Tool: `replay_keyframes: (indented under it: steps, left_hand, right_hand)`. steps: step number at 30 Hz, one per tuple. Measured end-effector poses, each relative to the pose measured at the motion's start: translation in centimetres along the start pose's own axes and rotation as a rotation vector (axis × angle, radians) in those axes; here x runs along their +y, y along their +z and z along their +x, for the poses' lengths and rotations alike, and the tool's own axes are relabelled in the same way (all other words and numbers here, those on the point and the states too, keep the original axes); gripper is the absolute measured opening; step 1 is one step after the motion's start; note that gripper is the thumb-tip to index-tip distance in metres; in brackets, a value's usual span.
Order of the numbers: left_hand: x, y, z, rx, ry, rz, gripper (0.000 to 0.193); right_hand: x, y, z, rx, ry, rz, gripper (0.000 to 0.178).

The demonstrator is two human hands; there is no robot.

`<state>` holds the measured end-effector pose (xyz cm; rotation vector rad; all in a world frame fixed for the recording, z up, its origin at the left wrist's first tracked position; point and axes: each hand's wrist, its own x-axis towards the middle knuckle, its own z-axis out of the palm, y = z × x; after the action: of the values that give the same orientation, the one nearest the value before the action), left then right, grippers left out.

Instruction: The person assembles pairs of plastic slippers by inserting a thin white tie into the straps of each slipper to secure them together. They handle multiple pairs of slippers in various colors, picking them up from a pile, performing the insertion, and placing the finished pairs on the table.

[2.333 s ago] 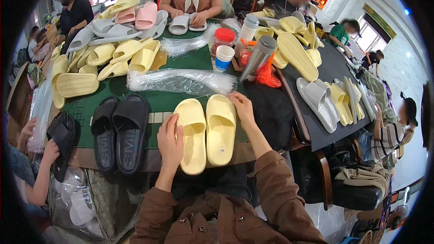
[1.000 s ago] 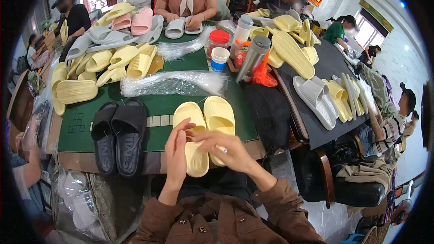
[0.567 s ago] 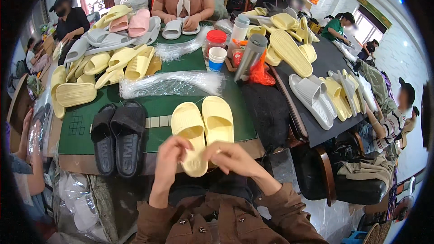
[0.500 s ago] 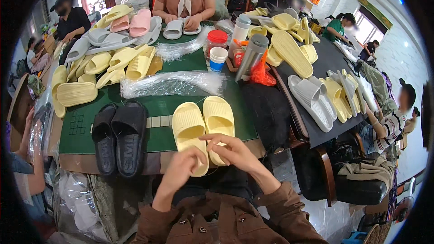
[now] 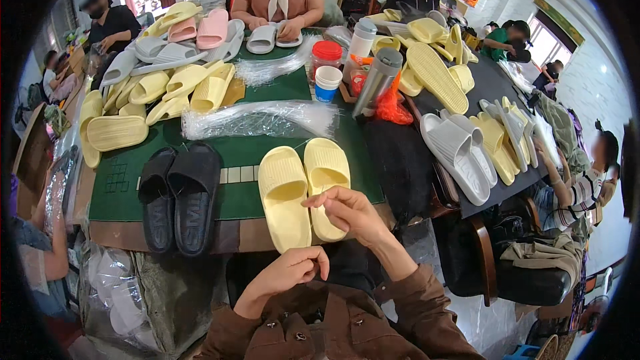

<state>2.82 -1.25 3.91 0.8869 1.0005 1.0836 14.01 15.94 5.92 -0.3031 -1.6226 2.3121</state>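
Observation:
A pair of pale yellow slide slippers (image 5: 285,197) lies side by side at the table's near edge, toes away from me. My right hand (image 5: 352,219) is over the right slipper, fingers bent and thumb and forefinger close together. Whatever they pinch, if anything, is too thin to make out. Just below the left slipper's heel is my left hand (image 5: 291,272), its fingers curled down and closed; I cannot see what is in them. To the left stands a pair of black slides (image 5: 193,193), touching each other.
Bundles of clear plastic strips (image 5: 263,120) lie behind the yellow pair. Yellow, grey and pink slippers are heaped at the back left (image 5: 170,87). A paper cup (image 5: 327,85), a red-lidded jar (image 5: 327,53) and a steel flask (image 5: 378,81) stand mid-table. Co-workers sit around.
My left hand has dropped from the left slipper's heel toward me, away from my right hand. The right hand stays over the right slipper. The whole view has shifted slightly.

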Motion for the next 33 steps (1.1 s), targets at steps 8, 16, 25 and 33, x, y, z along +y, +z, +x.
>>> replay_keyframes:
  steps: [8,16,25,33]
  left_hand:
    - [-1.2,-0.1,0.0,-0.052,-0.052,-0.113,0.022]
    - [0.2,0.1,0.1,0.291,0.192,-0.019,0.024]
    - [-0.7,-2.5,0.6,0.548,0.194,-0.038,0.024]
    - [-1.5,-3.9,1.8,0.627,0.245,-0.142,0.041]
  right_hand:
    - [-1.0,1.5,0.2,0.066,-0.060,0.083,0.026]
    - [1.4,0.5,0.5,0.065,0.063,-0.175,0.019]
    - [2.3,0.4,0.9,0.203,-0.071,-0.380,0.037]
    - [4.1,-2.3,1.9,0.343,-0.043,-0.543,0.041]
